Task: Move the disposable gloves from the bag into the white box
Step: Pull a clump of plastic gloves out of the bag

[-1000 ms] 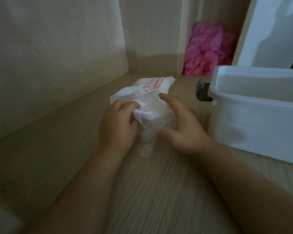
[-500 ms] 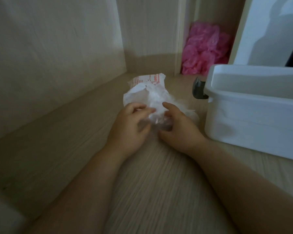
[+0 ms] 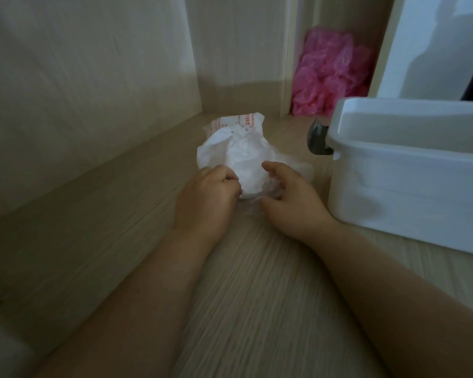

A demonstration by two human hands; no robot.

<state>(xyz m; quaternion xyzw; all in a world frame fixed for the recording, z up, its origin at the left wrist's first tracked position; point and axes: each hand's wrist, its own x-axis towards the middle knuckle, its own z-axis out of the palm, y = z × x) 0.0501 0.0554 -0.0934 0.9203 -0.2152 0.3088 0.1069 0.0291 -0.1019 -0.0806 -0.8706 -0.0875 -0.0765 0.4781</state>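
Left hand (image 3: 206,193) pinched the bag (image 3: 230,151) at its near edge, right hand (image 3: 290,199) curled round clear gloves (image 3: 305,170), box (image 3: 407,173) just beside, on wood surface (image 3: 257,296).

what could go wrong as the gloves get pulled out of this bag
1. The disposable gloves are thin clear film bunched at the mouth of the bag; the right hand may drag out a clump that spills onto the wooden surface.
2. The left hand grips only the bag's near end, so the light bag may slide along instead of letting go.
3. Trailing film could snag the dark latch on the white box.
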